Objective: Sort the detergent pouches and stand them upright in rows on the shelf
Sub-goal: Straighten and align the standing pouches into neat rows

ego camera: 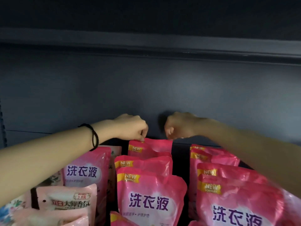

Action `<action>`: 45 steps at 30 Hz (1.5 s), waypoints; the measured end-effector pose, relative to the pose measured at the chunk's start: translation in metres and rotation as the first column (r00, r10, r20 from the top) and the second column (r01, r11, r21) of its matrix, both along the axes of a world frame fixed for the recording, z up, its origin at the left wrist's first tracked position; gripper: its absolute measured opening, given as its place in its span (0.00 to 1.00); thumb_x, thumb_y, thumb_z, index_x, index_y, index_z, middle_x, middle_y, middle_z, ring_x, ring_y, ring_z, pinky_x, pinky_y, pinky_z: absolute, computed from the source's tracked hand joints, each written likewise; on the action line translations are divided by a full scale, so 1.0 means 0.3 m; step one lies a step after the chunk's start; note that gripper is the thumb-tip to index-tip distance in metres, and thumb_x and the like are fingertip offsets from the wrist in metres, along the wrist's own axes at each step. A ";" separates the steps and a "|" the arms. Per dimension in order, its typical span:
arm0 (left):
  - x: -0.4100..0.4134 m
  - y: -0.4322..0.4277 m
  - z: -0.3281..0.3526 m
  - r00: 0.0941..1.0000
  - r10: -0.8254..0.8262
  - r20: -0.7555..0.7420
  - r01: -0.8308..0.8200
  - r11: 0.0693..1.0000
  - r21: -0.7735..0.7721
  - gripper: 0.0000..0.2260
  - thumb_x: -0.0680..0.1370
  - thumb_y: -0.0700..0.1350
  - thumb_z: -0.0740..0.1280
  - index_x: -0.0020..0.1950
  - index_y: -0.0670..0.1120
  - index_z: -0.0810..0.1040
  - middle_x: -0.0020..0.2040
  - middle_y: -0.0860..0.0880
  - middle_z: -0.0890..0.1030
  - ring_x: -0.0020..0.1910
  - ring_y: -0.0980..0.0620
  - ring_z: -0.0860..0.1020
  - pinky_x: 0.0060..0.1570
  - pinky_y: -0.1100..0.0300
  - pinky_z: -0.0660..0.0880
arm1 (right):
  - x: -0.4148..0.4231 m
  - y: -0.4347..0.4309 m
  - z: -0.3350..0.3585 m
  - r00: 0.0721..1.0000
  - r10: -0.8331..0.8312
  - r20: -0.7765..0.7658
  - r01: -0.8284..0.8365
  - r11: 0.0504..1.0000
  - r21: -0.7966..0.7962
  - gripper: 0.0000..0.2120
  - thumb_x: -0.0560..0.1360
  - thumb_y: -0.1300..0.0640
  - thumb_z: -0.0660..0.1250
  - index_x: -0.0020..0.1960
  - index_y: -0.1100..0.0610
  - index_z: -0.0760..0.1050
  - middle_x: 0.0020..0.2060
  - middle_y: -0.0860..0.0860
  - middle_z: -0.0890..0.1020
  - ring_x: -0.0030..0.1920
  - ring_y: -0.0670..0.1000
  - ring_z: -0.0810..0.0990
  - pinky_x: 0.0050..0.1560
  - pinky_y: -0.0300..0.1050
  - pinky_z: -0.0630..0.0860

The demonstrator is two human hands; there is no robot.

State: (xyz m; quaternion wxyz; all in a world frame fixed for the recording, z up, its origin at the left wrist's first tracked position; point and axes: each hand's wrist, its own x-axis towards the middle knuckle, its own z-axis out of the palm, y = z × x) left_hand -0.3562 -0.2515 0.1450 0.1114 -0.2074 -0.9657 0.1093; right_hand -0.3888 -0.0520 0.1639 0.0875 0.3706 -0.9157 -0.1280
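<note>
The rear pouch [151, 146], bright pink with a yellow "NEW" flag, stands at the back of the middle row [146, 180], at about 12 o'clock from the viewer and close to the dark back panel [146, 88]; it is held by its top seam, probably because that is the stiffest part of a soft bag and lets it be pulled straight without squashing the liquid below. The left hand [132, 127] comes in from 9 o'clock, fingers curled down, and pinches the seam's left corner; the right hand [179, 125], blurred, reaches in from 3 o'clock, fingers curled likewise, and appears to pinch the right corner, though the blur hides the exact contact. Two grips, one at each corner, would keep the pouch square to the row.

In front of it, towards 6 o'clock, more pouches of the same kind stand overlapping, faces forward; the right row [236, 201] at 4 o'clock matches them, with a bare strip of shelf [180, 157] between the rows. At 8 o'clock a left pouch [84, 170] stands behind a pale pouch [68, 199] of another brand, so that side looks unsorted as yet. A black wrist band [93, 137] circles the left wrist.
</note>
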 end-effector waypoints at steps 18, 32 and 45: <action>0.051 -0.060 -0.050 0.997 -0.076 0.010 0.076 0.996 0.038 0.10 0.76 0.57 0.66 0.47 0.53 0.80 0.42 0.57 0.77 0.46 0.57 0.75 0.47 0.56 0.73 | 0.084 -0.013 -0.046 0.825 0.169 0.539 0.025 0.943 -0.333 0.12 0.77 0.52 0.66 0.48 0.59 0.83 0.28 0.49 0.78 0.28 0.46 0.74 0.27 0.39 0.65; 0.055 -0.048 -0.060 1.000 0.009 -0.028 -0.006 0.995 0.102 0.10 0.77 0.57 0.65 0.41 0.53 0.78 0.34 0.58 0.77 0.36 0.62 0.72 0.37 0.61 0.65 | 0.021 0.021 -0.054 0.994 0.103 -0.044 -0.105 0.994 -0.041 0.08 0.77 0.49 0.63 0.47 0.50 0.79 0.44 0.42 0.80 0.49 0.47 0.78 0.46 0.44 0.74; 0.050 -0.020 -0.052 0.998 -0.062 -0.028 0.062 0.998 -0.005 0.11 0.77 0.58 0.64 0.45 0.53 0.78 0.39 0.57 0.80 0.47 0.56 0.77 0.44 0.57 0.73 | 0.026 0.066 -0.054 0.972 0.131 0.196 -0.099 0.981 -0.167 0.08 0.75 0.53 0.69 0.42 0.56 0.82 0.31 0.42 0.79 0.32 0.35 0.75 0.39 0.33 0.71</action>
